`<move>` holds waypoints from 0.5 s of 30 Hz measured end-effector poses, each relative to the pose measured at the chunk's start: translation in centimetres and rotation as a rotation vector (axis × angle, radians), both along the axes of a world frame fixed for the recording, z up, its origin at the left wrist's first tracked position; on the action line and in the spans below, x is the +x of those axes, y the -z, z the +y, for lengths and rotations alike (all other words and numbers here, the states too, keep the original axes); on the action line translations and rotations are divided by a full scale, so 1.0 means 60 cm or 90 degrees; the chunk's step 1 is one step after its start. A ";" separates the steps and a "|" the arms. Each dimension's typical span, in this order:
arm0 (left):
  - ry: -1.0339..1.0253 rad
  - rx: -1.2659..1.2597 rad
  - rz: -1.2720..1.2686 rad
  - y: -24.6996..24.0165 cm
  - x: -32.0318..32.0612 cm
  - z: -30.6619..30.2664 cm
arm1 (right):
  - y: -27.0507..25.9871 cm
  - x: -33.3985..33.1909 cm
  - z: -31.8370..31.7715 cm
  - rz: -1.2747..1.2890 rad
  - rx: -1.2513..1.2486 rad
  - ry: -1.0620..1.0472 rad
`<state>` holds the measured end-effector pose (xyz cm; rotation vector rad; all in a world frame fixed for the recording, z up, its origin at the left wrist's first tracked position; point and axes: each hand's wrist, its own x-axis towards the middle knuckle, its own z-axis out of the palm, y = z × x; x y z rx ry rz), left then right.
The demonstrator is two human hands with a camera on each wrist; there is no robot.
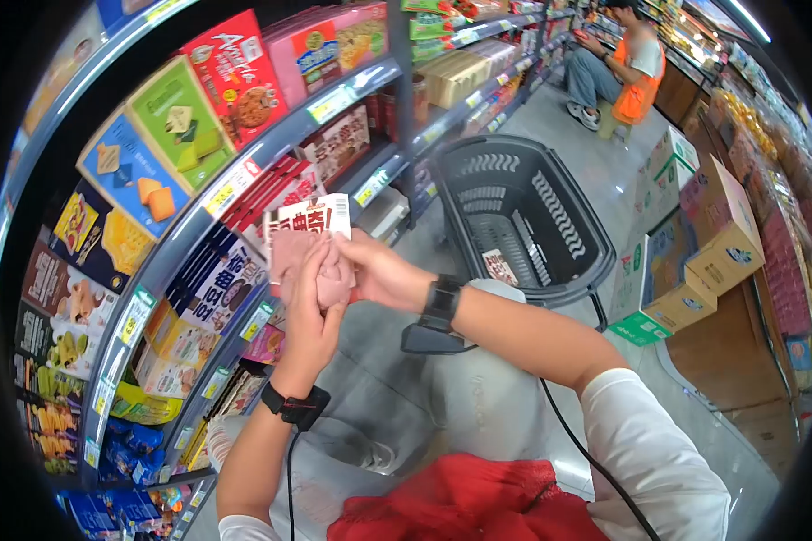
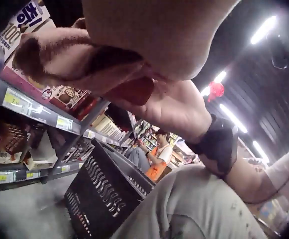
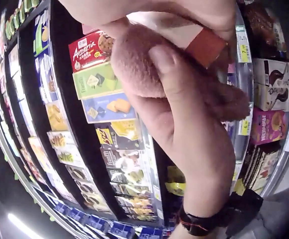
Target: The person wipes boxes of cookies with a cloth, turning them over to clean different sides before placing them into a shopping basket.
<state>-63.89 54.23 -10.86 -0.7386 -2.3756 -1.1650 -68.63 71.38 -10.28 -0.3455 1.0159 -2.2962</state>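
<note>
Both hands meet in front of the shelves around a small white box (image 1: 334,212) with large red-brown characters. A fuzzy pink cloth (image 1: 334,275) lies against its face, covering much of it. My left hand (image 1: 311,298) pinches the cloth, its thumb bent over the fabric in the right wrist view. From the other side my right hand (image 1: 383,270) grips the box near its right edge. In the left wrist view the box's red end (image 2: 134,93) peeks out beside the right palm, under the cloth (image 2: 59,57).
A dark shopping basket (image 1: 523,216) stands on the floor ahead, a small box (image 1: 499,268) inside. Shelves of biscuit boxes (image 1: 180,126) rise on the left. Cartons (image 1: 717,225) stack at right. A person in an orange vest (image 1: 636,81) sits farther down the aisle.
</note>
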 end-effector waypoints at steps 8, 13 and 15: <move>0.029 -0.097 0.018 -0.043 -0.005 -0.010 | -0.012 -0.001 0.007 0.071 0.014 0.061; -0.031 0.067 -0.048 -0.026 -0.043 -0.056 | -0.051 -0.003 0.060 0.121 0.059 0.128; -0.065 0.097 -0.051 -0.001 -0.054 -0.073 | -0.060 0.002 0.091 0.149 0.117 0.170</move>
